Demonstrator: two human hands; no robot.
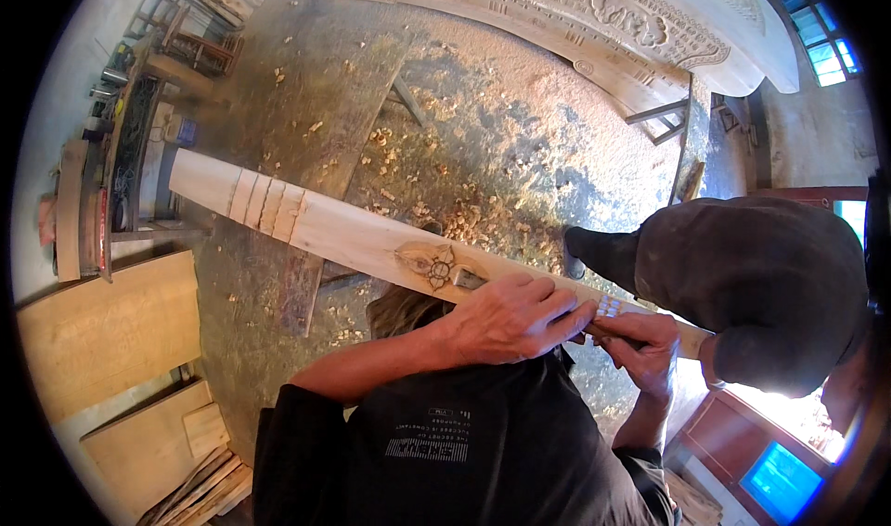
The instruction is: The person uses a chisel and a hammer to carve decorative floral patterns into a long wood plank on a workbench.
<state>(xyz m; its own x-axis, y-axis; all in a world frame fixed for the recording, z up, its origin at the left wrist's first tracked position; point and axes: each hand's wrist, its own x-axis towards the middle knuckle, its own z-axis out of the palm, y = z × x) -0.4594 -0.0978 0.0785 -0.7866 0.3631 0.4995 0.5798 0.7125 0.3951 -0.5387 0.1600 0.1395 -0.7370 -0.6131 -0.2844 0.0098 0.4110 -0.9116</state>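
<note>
A long pale wooden beam runs slantwise across the middle. It carries a carved flower and, at its left part, several carved stepped bands. My left hand lies closed over the beam, just right of the flower, fingers curled downward. A small block sits against its knuckles. Close beside it, my right hand is closed too, at the beam's near edge. Something thin and dark shows between the hands; its kind is mostly hidden by my fingers. Small bright patches mark the wood above my right hand.
Another person in dark clothes bends over the beam's right end. Wood shavings litter the floor. A large carved panel rests on trestles at the back. Boards lean at the left, below a cluttered shelf.
</note>
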